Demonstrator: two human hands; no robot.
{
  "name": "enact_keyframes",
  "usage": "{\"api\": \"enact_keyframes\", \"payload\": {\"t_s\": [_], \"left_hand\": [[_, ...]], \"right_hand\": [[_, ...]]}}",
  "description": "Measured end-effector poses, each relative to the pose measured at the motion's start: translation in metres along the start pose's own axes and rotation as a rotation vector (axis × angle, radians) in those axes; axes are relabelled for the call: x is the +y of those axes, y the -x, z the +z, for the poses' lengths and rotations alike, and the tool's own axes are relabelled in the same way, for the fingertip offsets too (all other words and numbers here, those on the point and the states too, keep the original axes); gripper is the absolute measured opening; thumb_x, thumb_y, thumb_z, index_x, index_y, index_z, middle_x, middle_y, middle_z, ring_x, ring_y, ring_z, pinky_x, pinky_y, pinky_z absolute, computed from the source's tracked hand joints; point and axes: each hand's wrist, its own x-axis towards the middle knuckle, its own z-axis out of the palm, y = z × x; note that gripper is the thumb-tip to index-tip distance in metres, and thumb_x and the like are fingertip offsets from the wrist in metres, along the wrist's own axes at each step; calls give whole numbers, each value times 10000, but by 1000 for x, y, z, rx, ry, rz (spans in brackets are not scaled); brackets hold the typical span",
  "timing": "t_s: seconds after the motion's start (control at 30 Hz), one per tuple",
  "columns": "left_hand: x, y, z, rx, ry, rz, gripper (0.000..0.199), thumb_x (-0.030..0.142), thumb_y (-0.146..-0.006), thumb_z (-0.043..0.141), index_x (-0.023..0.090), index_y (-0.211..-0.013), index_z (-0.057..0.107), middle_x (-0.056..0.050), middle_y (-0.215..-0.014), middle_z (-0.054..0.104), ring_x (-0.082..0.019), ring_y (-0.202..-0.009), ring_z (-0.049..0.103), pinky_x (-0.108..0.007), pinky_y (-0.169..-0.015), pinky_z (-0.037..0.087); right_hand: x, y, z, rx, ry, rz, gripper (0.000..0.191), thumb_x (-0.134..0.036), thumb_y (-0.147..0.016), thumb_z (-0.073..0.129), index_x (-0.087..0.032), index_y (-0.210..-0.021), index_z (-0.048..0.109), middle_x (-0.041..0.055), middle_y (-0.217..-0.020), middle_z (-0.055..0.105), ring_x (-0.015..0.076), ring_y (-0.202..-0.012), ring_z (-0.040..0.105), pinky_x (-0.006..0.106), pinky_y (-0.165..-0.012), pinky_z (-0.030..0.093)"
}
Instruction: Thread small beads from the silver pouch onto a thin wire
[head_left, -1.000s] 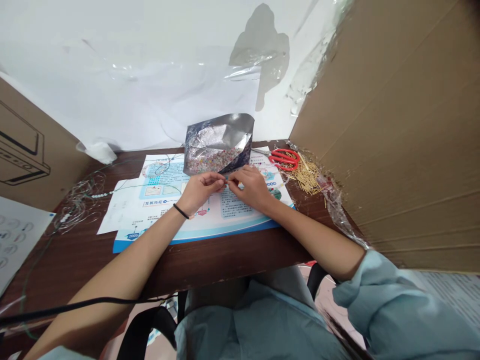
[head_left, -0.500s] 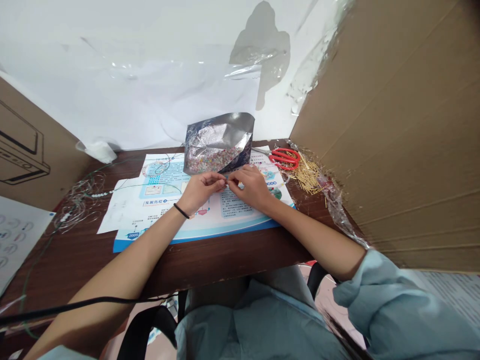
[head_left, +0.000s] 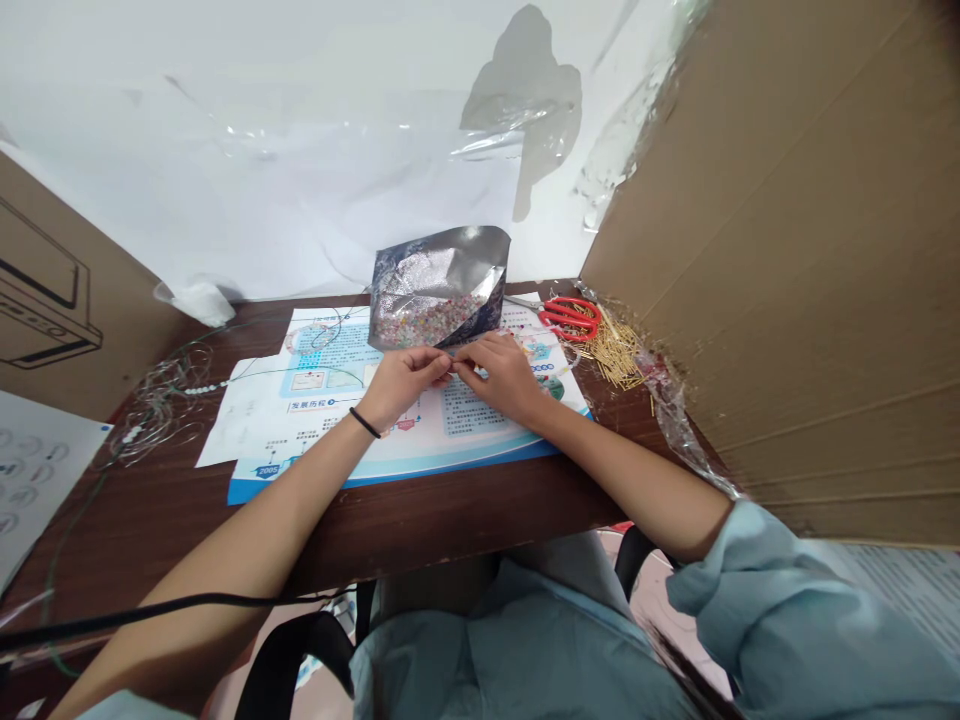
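Across the dark brown table (head_left: pixel 450 515) I see my left hand (head_left: pixel 397 387) and right hand (head_left: pixel 501 374) over a printed sheet (head_left: pixel 390 463), fingertips close together; whether either grips anything, I cannot tell. Just beyond them sits the bead bag (head_left: pixel 471 264), red-handled scissors (head_left: pixel 571 318) to its right.

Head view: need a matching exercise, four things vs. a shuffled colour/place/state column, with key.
Things
1. Bag
2. Scissors
3. Wristband
4. Right hand

Descriptions
A. Black, on the left wrist
B. Fingertips close to those of the left hand
C. Holds many small coloured beads
D. Red-handled

Pairs: 1-C, 2-D, 3-A, 4-B
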Motion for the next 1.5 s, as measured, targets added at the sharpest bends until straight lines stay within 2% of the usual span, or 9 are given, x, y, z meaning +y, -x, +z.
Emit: {"api": "enact_keyframes", "payload": {"t_s": [0.3, 0.53, 0.7, 0.87, 1.03, 1.1, 1.27, 1.37, 1.5], "left_hand": [[5, 2, 0, -40, -111, 47, 505, 677, -689, 708, 177, -688, 638, -36, -659, 669, -144, -614, 597, -280, -632, 518], [4, 2, 3, 3, -184, 110, 422, 604, -795, 631, 192, -712, 581, -24, -668, 639, -140, -566, 595, -265, -573, 493], [5, 3, 1, -37, -212, 117, 391, 567, -818, 614, 193, -710, 575, -16, -674, 634, -146, -586, 607, -263, -586, 497], [6, 2, 0, -89, -144, 112, 384, 555, -807, 648, 194, -704, 569, -5, -674, 615, -141, -600, 615, -263, -598, 516], [8, 0, -7, -75, 63, 27, 342, 488, -866, 625, 190, -714, 556, 11, -591, 546, -77, -448, 481, -194, -404, 393], [12, -2, -13, -31, 200, -20, 295, 441, -869, 633, 191, -737, 546, -9, -645, 592, -80, -477, 518, -181, -383, 390], [20, -8, -28, 182, 385, 43, 208, 349, -863, 642, 199, -780, 524, -60, -898, 704, -178, -907, 719, -223, -676, 606], [22, -9, -32, 240, 445, 100, 200, 327, -899, 591, 202, -773, 498, -74, -998, 725, -206, -1110, 684, -272, -877, 601], [21, -10, -34, 248, 434, 183, 247, 349, -931, 552, 205, -754, 457, -102, -1156, 714, -229, -1199, 644, -359, -1011, 547]], "right_hand": [[2, -1, -2, -67, -27, -21, 147, -220, -949, 535, -218, -946, 682, 37, -884, 715, 184, -853, 588, 329, -828, 401], [1, -1, -2, -18, -43, -25, 138, -215, -928, 547, -215, -904, 683, 26, -819, 707, 172, -798, 597, 322, -803, 410], [0, -1, -3, -29, -125, -12, 126, -237, -917, 557, -205, -883, 675, 16, -778, 687, 151, -736, 578, 298, -754, 424], [0, 0, -2, -37, -179, 5, 123, -245, -904, 549, -204, -860, 657, 14, -760, 663, 146, -716, 571, 298, -736, 441], [0, -1, -2, -33, -151, 60, 99, -231, -870, 539, -207, -814, 616, 10, -736, 631, 140, -697, 546, 296, -719, 439], [-1, -1, -3, -32, -147, 81, 80, -222, -854, 540, -210, -797, 595, 8, -736, 630, 137, -687, 536, 292, -707, 437], [-1, -1, -3, -36, -132, 88, 57, -207, -819, 540, -215, -765, 558, 3, -706, 612, 136, -657, 519, 293, -687, 427], [-2, 0, -3, -34, -137, 77, 57, -200, -808, 527, -211, -756, 545, 5, -688, 593, 138, -649, 513, 297, -686, 418], [-3, -1, -4, -58, -132, 78, 52, -203, -799, 519, -208, -748, 532, 5, -680, 573, 141, -651, 499, 300, -694, 405]]}}
